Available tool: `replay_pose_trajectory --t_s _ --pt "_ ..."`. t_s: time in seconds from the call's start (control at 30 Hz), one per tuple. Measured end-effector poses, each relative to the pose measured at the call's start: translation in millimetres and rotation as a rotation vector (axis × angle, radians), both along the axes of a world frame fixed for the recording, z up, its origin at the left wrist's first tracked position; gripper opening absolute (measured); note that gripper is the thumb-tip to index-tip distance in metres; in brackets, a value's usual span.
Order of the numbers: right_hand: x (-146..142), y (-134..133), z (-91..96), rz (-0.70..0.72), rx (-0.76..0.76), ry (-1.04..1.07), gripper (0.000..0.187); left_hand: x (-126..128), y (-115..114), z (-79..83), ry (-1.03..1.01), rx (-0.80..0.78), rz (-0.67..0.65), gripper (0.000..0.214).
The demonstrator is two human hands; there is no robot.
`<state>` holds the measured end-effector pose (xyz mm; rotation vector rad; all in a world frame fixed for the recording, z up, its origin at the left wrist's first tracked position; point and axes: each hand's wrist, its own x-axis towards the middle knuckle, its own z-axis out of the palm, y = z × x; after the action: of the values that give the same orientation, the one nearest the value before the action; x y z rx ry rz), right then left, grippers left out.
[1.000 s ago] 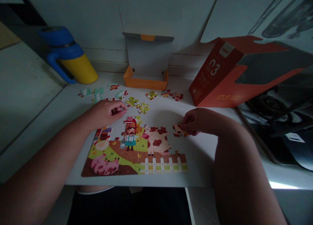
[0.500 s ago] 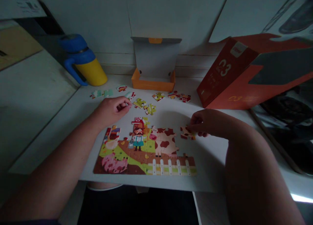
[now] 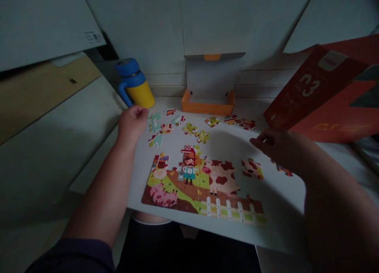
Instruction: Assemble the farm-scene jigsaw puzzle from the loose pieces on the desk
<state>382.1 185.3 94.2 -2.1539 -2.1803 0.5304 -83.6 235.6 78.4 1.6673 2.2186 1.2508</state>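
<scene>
A partly joined farm jigsaw puzzle [image 3: 189,194] lies near the table's front edge, showing a farmer, a pig, a cow and a fence. My left hand [image 3: 132,123] is curled closed beside the pale-blue puzzle pieces [image 3: 154,122], with nothing visible in its fingers. Just right of the joined part lies a loose brown-and-white puzzle piece [image 3: 252,168]. Above and beyond it hovers my right hand [image 3: 274,144], index finger stretched out and no piece showing in it. Another puzzle piece [image 3: 282,169] is partly hidden under my right wrist.
Several loose pieces, among them a green one [image 3: 203,136] and a red barn one [image 3: 247,124], lie behind the puzzle. At the back stands an open orange box [image 3: 208,108]. A blue-and-yellow mug [image 3: 140,91] is at back left, a large red box [image 3: 319,103] at right.
My right hand has let go of the brown-and-white piece and drawn away from it. My left hand has moved left, uncovering pieces. The view has turned left.
</scene>
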Motion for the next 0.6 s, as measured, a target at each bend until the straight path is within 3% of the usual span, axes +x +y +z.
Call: replay_pose_trajectory --t_s 0.13,0.23,0.37,0.6 --pt "-5.4 -2.5 7.0 0.008 -0.032 0.038 0.04 1.2 -1.8 -1.4 0.156 -0.106 -0.063 0.029" --pt "-7.1 -2.1 6.9 -0.017 -0.012 0.045 0.038 4.7 -3.2 -5.6 0.238 -0.192 -0.221 0.033" --pt "-7.7 -2.9 5.5 0.0 0.025 0.044 0.037 12.3 -5.5 -16.5 0.405 -0.239 -0.396 0.055" --pt "-8.8 -3.9 2.6 0.06 0.039 0.024 0.037 10.6 -1.7 -26.7 0.434 -0.365 -0.411 0.049"
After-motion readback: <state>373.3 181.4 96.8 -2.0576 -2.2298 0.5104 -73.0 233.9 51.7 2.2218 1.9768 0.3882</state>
